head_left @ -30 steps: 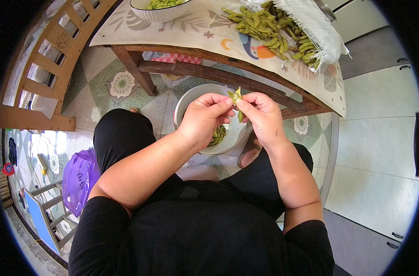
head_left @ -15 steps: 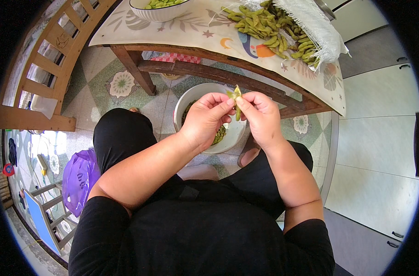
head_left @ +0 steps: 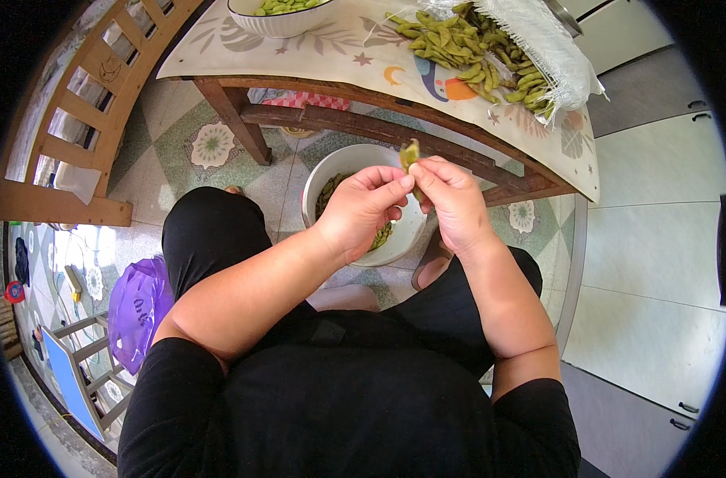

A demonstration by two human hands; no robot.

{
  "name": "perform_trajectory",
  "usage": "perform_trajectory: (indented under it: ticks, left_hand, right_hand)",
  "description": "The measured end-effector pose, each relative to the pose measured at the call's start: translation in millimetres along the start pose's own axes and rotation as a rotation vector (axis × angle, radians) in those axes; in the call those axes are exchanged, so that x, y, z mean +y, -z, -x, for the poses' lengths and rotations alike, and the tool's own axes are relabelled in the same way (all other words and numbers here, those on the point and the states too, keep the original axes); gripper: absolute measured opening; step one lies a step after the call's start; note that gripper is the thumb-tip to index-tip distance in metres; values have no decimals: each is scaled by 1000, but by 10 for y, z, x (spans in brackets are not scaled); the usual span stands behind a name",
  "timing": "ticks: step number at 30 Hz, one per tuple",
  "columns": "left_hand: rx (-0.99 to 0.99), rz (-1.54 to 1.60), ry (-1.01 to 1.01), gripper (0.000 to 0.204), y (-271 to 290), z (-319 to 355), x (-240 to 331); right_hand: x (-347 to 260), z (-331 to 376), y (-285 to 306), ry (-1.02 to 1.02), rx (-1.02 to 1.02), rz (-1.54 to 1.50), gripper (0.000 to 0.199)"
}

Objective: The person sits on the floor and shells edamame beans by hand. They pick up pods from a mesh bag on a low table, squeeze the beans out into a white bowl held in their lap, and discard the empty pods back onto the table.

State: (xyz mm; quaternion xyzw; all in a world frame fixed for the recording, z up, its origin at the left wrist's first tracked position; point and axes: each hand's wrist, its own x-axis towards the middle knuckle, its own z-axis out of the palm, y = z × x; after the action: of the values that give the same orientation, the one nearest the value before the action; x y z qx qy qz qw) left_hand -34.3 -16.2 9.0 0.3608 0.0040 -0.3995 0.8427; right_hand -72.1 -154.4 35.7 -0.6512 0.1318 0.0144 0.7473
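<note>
A split green soybean pod point(head_left: 410, 154) stands up between the thumb and fingers of my right hand point(head_left: 459, 205). Close against it, my left hand point(head_left: 359, 209) has its thumb and forefinger pinched together; whatever lies between those tips is hidden. Both hands are over a white bucket point(head_left: 412, 238) on the floor, with green-brown pods or husks point(head_left: 328, 194) inside, partly covered by my left hand. On the table, a heap of soybean pods point(head_left: 451, 46) spills from a white woven sack point(head_left: 542, 52). A white ribbed bowl point(head_left: 277, 26) with shelled green beans point(head_left: 283, 6) stands further left.
The wooden table point(head_left: 331, 89), with a patterned cover, runs across just beyond the bucket. To the left are a slatted wooden rail point(head_left: 76, 107), a purple plastic bag point(head_left: 140, 311) and a blue-topped stool point(head_left: 70, 382). Pale cabinets point(head_left: 658, 247) line the right side.
The pod has tipped upward in my right hand, and its open halves have come closer together. My left fingertips have shifted slightly lower along it. The bucket and table things stay put.
</note>
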Motion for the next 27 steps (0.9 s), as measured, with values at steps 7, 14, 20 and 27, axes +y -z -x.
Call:
perform_trajectory:
  ticks: [7, 14, 20, 27]
  left_hand:
    - [60, -121, -133, 8, -20, -3, 56]
    - [12, -294, -280, 9, -5, -10, 34]
    - [-49, -248, -255, 6, 13, 44, 106]
    - [-47, -57, -187, 3, 26, 29, 69]
  right_hand:
    - [-62, 33, -35, -59, -62, -79, 25]
    - [-136, 16, 70, -283, -152, -164, 17]
    - [-145, 39, 69, -356, -208, -234, 14]
    - [-63, 30, 82, -347, -246, -334, 13]
